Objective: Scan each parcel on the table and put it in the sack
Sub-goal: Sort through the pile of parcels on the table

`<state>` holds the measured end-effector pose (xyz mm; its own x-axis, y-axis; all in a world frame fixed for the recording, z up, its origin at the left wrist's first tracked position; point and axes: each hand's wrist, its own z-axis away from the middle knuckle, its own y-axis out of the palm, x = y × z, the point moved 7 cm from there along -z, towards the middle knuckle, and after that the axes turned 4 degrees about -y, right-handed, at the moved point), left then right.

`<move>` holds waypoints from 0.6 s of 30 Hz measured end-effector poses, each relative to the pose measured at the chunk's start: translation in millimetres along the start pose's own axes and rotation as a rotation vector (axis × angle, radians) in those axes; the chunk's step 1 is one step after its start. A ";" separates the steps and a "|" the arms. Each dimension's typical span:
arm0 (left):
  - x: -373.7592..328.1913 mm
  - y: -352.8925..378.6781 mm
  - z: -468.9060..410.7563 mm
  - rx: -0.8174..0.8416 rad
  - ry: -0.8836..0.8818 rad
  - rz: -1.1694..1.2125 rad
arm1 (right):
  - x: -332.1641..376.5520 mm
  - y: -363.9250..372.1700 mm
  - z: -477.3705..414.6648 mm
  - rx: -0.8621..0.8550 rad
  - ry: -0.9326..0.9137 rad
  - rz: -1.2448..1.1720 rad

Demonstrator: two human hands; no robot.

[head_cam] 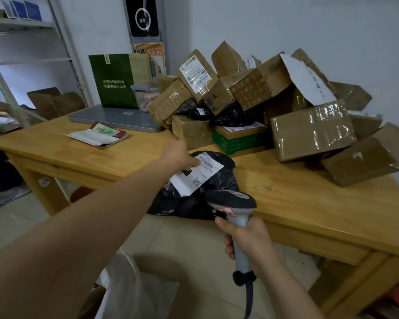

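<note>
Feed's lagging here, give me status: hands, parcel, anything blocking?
Left hand holds black bag at table edge, thumb on label. Right hand grips scanner, aimed at label. Sack below, nothing between. Boxes piled behind.

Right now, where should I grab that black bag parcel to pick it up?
Pinch the loose crumpled plastic of the black bag parcel at its near edge, coming from the front. That edge overhangs the table, and your fingers leave the label uncovered.
</note>
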<state>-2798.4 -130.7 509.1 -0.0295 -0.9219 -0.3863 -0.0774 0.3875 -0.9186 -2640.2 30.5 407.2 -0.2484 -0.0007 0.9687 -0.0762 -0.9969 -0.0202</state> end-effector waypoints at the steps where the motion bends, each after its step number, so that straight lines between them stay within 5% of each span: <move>1: -5.0 5.9 -6.5 0.097 -0.002 -0.049 | -0.6 -1.1 -0.7 0.000 0.003 -0.002; 10: -2.0 17.9 -4.7 0.538 -0.215 0.041 | -7.3 -9.9 -4.9 -0.002 0.002 -0.029; 18: 13.6 -22.7 19.2 0.167 -0.260 0.316 | -1.2 -9.0 8.7 -0.031 -0.057 -0.069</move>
<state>-2777.9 -151.9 523.1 0.2271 -0.7347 -0.6393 0.0575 0.6654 -0.7443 -2630.9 38.8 408.4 -0.1865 0.0622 0.9805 -0.1208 -0.9919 0.0400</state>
